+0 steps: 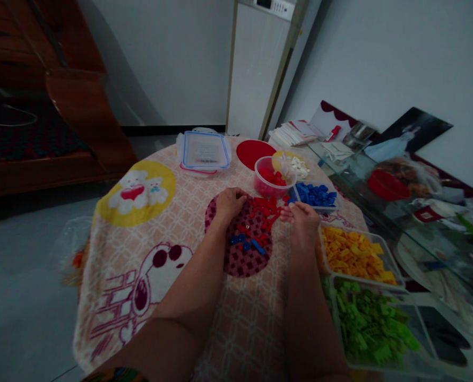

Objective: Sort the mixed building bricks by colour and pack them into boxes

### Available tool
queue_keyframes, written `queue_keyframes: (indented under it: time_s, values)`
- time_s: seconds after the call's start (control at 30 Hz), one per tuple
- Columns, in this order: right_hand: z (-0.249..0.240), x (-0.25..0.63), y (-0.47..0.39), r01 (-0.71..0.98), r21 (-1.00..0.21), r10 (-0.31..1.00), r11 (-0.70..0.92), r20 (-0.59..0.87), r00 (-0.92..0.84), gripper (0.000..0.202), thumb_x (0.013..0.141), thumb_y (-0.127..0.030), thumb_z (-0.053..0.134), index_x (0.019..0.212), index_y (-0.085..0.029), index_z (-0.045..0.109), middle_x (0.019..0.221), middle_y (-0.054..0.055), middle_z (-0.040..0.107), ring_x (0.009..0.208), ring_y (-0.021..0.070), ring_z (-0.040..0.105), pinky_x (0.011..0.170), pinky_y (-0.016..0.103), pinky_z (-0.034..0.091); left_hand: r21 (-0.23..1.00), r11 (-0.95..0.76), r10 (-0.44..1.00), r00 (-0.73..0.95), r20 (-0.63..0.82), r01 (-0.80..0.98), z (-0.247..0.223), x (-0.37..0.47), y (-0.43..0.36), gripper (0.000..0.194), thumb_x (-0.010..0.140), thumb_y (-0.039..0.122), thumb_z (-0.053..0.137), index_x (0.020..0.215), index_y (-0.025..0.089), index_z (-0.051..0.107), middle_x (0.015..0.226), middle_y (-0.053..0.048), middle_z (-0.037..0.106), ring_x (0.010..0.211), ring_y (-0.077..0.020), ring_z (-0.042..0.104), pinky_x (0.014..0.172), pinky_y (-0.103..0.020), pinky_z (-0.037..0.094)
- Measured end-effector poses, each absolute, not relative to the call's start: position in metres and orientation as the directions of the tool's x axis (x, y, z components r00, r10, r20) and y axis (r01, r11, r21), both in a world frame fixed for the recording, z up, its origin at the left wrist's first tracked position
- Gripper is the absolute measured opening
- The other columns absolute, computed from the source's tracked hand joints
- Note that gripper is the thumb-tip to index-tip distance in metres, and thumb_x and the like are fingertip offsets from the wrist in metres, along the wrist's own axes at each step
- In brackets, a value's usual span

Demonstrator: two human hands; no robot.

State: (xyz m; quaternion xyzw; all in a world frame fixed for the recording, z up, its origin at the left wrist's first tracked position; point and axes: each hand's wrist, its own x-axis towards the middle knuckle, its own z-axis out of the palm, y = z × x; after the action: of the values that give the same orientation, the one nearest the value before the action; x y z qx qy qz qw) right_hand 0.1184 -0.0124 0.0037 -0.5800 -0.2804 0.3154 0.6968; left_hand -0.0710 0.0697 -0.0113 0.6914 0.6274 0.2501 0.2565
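My left hand [230, 204] rests at the far edge of a dark pink patterned patch on the tablecloth. Its fingers are curled together, and anything in them is hidden. Beside it lie loose red building pieces [266, 207]. My right hand [302, 218] is closed, fingers bent inward, with a small blue piece [291, 201] at its fingertips. Nearer to me on the patch are several blue pieces [242, 240], one of them a longer blue bar [257, 246]. Behind the hands stands a clear round tub [260, 187] with red pieces, next to a container of blue pieces [316, 195].
Yellow pieces [351, 252] and green pieces [373, 323] fill clear containers along the right side. A blue-rimmed lid [205, 150] lies at the back left, and white pieces [300, 167] at the back right. A cluttered glass-topped surface [351, 183] adjoins the table.
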Motion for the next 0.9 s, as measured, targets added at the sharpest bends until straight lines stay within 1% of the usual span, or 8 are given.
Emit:
queue_keyframes:
  time_s: [0.13,0.2,0.27,0.43,0.57,0.67,0.77,0.9]
  values:
    - [0.007,0.137,-0.01,-0.137,-0.936,0.547,0.324,0.067,0.835,0.038,0.062,-0.024,0.078,0.096,-0.017,0.065,0.082,0.002,0.074,0.076,0.0175,0.075,0.075,0.034,0.066,0.669,-0.074,0.996,0.084,0.017,0.739,-0.01,-0.071,0.069,0.027,0.092,0.027,0.062,0.11,0.021,0.081,0.11,-0.007,0.08,0.102,-0.0224,0.073,0.094,-0.03,0.053]
    - [0.008,0.14,-0.01,-0.13,-0.93,0.522,0.343,0.074,0.85,0.038,0.061,-0.024,0.078,0.096,-0.016,0.066,0.084,0.002,0.075,0.077,0.0172,0.075,0.075,0.033,0.066,0.661,-0.063,0.997,0.078,0.008,0.747,-0.008,-0.071,0.069,0.027,0.092,0.027,0.062,0.11,0.021,0.081,0.11,-0.008,0.08,0.102,-0.023,0.072,0.094,-0.03,0.053]
    - [0.008,0.138,-0.011,-0.127,-0.943,0.568,0.308,0.075,0.82,0.034,0.061,-0.026,0.077,0.093,-0.015,0.067,0.078,0.002,0.074,0.069,0.017,0.074,0.067,0.031,0.065,0.653,-0.063,0.997,0.079,0.005,0.755,-0.007,-0.07,0.068,0.027,0.092,0.027,0.062,0.11,0.021,0.081,0.111,-0.008,0.08,0.104,-0.0231,0.072,0.094,-0.03,0.053]
    - [0.01,0.118,-0.017,-0.01,-0.999,0.873,0.045,0.035,0.487,0.03,0.065,-0.036,0.073,0.087,-0.015,0.07,0.062,0.002,0.071,0.046,0.0142,0.063,0.044,0.024,0.051,0.655,-0.07,0.996,0.087,0.006,0.753,-0.005,-0.071,0.067,0.027,0.092,0.027,0.061,0.111,0.02,0.08,0.112,-0.008,0.08,0.105,-0.0225,0.072,0.095,-0.03,0.052]
    - [0.011,0.096,-0.023,0.216,-0.968,0.988,-0.131,-0.11,0.11,0.023,0.069,-0.034,0.07,0.085,-0.017,0.072,0.055,-0.002,0.066,0.04,0.0107,0.055,0.038,0.02,0.041,0.663,-0.078,0.996,0.092,0.015,0.745,-0.005,-0.071,0.067,0.027,0.092,0.026,0.06,0.11,0.02,0.08,0.113,-0.008,0.08,0.104,-0.0219,0.072,0.094,-0.029,0.052]
    - [0.012,0.08,-0.028,0.412,-0.904,0.978,-0.116,-0.177,-0.112,0.01,0.074,-0.023,0.067,0.08,-0.018,0.074,0.052,-0.005,0.061,0.041,0.0088,0.052,0.042,0.019,0.038,0.668,-0.082,0.996,0.087,0.026,0.74,-0.007,-0.072,0.068,0.025,0.091,0.026,0.061,0.107,0.022,0.08,0.111,-0.006,0.08,0.104,-0.0215,0.072,0.093,-0.028,0.053]
    - [0.016,0.066,-0.031,0.596,-0.803,0.962,-0.019,-0.177,-0.207,0.01,0.076,-0.013,0.068,0.078,-0.019,0.076,0.054,-0.005,0.061,0.048,0.0091,0.054,0.049,0.02,0.038,0.673,-0.081,0.996,0.088,0.023,0.735,-0.007,-0.072,0.069,0.025,0.09,0.026,0.062,0.106,0.023,0.081,0.11,-0.005,0.08,0.105,-0.0212,0.072,0.092,-0.027,0.053]
    - [0.022,0.051,-0.032,0.835,-0.542,0.955,0.099,-0.182,-0.232,0.009,0.076,-0.012,0.076,0.08,-0.02,0.078,0.066,0.0,0.068,0.065,0.0139,0.061,0.059,0.024,0.038,0.68,-0.089,0.995,0.103,0.02,0.728,-0.007,-0.072,0.069,0.025,0.091,0.026,0.061,0.107,0.022,0.08,0.111,-0.005,0.08,0.104,-0.0206,0.071,0.094,-0.027,0.053]
